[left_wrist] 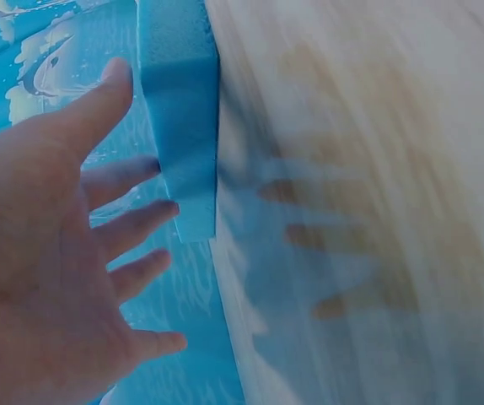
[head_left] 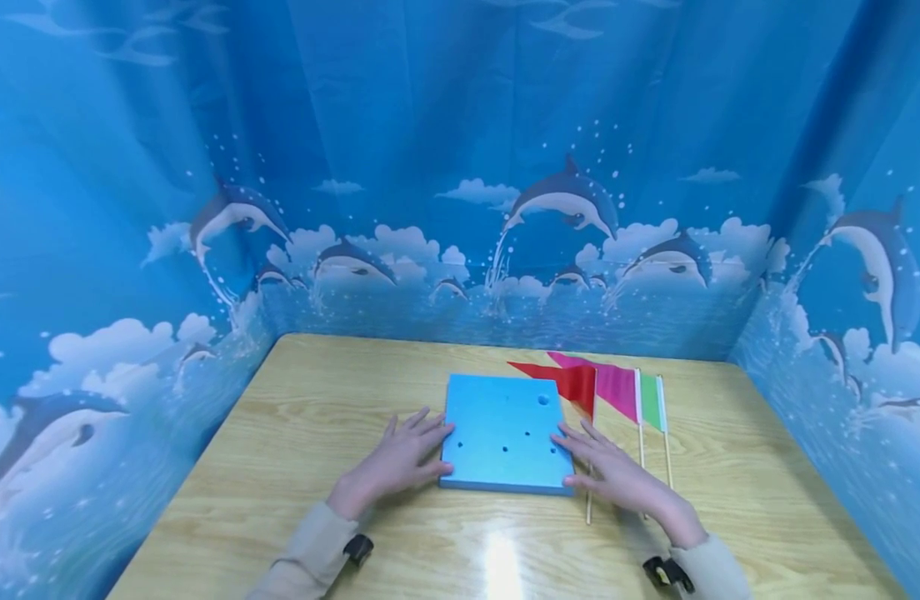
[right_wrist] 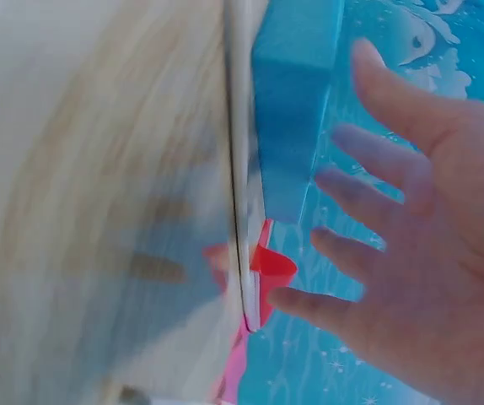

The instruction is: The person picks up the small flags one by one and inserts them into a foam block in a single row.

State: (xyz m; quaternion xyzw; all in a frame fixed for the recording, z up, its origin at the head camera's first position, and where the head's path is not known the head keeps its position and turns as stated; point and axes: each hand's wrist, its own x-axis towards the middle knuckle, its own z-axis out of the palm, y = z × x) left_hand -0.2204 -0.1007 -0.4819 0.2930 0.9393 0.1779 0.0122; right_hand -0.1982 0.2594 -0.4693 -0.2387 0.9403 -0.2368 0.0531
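A flat, square blue foam block [head_left: 497,408] with several small holes in its top lies on the wooden table. At its left edge is my left hand [head_left: 400,458], fingers spread and fingertips right at the side. My right hand [head_left: 617,473] mirrors it at the right edge, its fingers also spread and relaxed. The left wrist view shows the block's side [left_wrist: 183,126] beside the fingertips, with the palm holding nothing. A red pennant flag [head_left: 577,387] lies by the block's right side, its stick passing under my right hand.
Right of the red flag lie a magenta pennant flag [head_left: 617,387] and a green flag [head_left: 650,402], both on thin wooden sticks. The table [head_left: 317,400] is glossy. A blue dolphin-print curtain [head_left: 430,167] surrounds its back and sides.
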